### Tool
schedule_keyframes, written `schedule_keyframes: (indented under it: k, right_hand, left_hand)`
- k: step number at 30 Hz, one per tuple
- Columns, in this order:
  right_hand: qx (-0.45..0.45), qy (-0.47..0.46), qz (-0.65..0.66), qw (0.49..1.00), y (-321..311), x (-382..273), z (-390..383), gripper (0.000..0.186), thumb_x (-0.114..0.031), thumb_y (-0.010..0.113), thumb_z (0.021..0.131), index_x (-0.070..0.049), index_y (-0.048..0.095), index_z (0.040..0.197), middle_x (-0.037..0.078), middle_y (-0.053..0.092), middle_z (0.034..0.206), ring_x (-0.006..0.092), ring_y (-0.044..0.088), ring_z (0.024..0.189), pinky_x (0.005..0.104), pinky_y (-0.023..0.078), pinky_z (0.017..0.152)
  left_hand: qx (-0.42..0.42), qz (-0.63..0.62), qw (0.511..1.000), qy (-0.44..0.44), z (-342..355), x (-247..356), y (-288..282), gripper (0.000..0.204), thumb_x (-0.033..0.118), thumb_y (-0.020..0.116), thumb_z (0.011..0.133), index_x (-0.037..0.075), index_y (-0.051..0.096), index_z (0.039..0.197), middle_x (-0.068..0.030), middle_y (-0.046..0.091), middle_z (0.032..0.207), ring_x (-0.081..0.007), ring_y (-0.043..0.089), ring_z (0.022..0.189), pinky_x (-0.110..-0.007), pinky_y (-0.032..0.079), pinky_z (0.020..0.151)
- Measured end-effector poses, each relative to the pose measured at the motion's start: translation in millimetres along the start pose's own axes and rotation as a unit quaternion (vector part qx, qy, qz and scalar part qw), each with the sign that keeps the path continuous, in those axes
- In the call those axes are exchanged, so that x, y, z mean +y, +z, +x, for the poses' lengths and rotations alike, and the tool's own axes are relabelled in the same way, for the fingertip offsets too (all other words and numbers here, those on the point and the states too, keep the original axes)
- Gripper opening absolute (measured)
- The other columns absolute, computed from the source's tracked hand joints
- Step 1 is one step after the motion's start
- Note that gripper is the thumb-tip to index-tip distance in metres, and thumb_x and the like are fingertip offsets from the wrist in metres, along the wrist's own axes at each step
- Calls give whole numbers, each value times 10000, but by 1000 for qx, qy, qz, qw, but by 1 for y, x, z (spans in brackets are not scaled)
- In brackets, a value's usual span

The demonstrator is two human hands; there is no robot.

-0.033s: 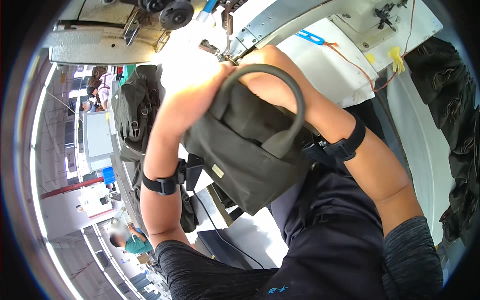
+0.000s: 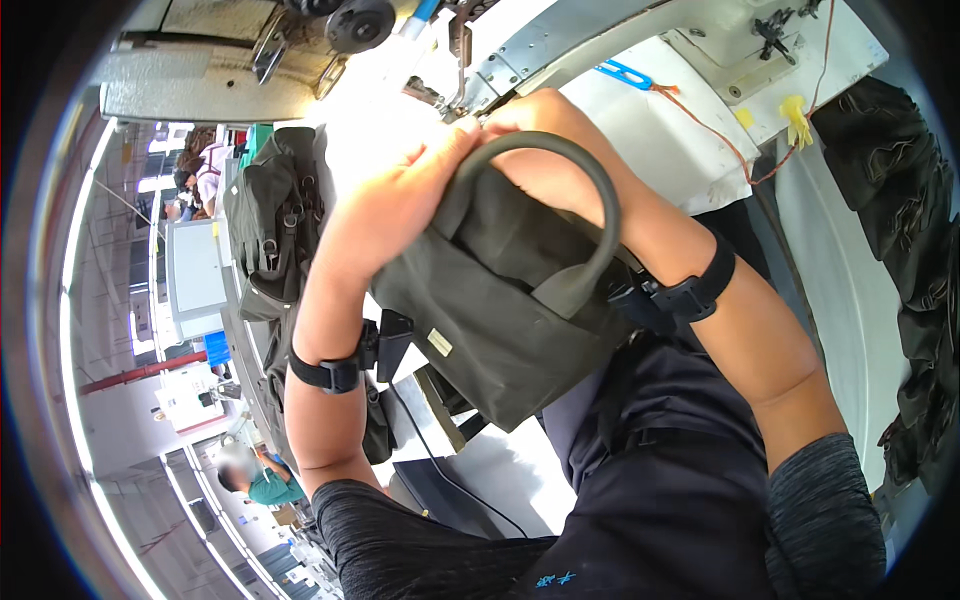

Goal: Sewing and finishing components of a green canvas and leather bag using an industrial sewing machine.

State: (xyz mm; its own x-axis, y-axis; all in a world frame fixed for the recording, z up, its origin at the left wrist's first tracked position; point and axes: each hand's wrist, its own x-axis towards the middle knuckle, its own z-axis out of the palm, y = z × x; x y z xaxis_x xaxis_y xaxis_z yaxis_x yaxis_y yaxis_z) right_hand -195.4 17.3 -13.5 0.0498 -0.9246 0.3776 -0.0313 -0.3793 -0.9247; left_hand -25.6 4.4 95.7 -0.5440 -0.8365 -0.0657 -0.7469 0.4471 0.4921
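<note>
A dark olive fabric bag [image 2: 470,320] hangs tilted between my forearms, with a small pale label on its side. Its thick rounded handle [image 2: 606,200] arches up across my right hand. At the bag's upper edge, my left hand [image 2: 400,195] is closed on the fabric, washed out by bright light. Close beside it, my right hand [image 2: 535,125] is bent over the same edge, with its fingertips partly hidden. Both hands are right at the sewing machine's needle area [image 2: 450,100]. What lies between the fingertips is too small to make out.
The sewing machine head with a black dial [image 2: 360,24] stands at the upper left. Blue thread snips [image 2: 625,73] on an orange cord lie at the upper right. Dark bags [image 2: 270,215] are piled left; dark fabric pieces [image 2: 885,200] hang right. A co-worker [image 2: 270,485] sits far left.
My left hand and forearm have shifted slightly right, and the bag's handle has moved a little to the right. Both hands stay on the bag's upper edge.
</note>
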Motion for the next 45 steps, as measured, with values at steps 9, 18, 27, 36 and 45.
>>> schedule_keyframes:
  k: [9,18,27,36,45]
  right_hand:
    - [8,45,89,995,11,-8,0,315,-168,659,933,70,559,752,153,444,592,159,345,582,350,384,563]
    - [-46,39,159,985,2,15,-6,190,-104,663,973,56,614,882,35,589,754,66,452,715,273,423,645]
    - [-71,147,275,948,0,4,-10,219,-131,678,1006,50,730,1119,-15,710,947,33,585,851,220,500,762]
    - [-80,130,262,953,0,7,-11,182,-124,644,1021,34,712,1082,-36,677,935,22,548,875,213,475,793]
    - [-82,92,259,958,-2,10,-10,159,-109,621,1029,43,667,1015,-35,670,916,34,543,863,226,480,790]
  left_hand:
    - [114,-35,991,-66,-16,-53,5,258,184,666,1013,-20,723,1160,-101,724,1076,-140,654,1017,-282,507,918]
    - [156,-25,987,11,4,-60,10,202,169,780,925,16,729,1046,-36,716,994,-103,647,912,-265,510,850]
    - [115,-205,971,-32,6,-56,12,246,198,794,912,-1,767,1054,-42,739,925,-91,650,836,-253,521,770]
    - [100,-198,972,-73,2,-37,9,304,224,832,882,9,777,1089,-41,752,963,-89,655,864,-250,526,795]
    - [66,-256,964,-11,8,-43,13,256,162,830,882,18,782,1087,-34,757,990,-93,664,918,-246,530,828]
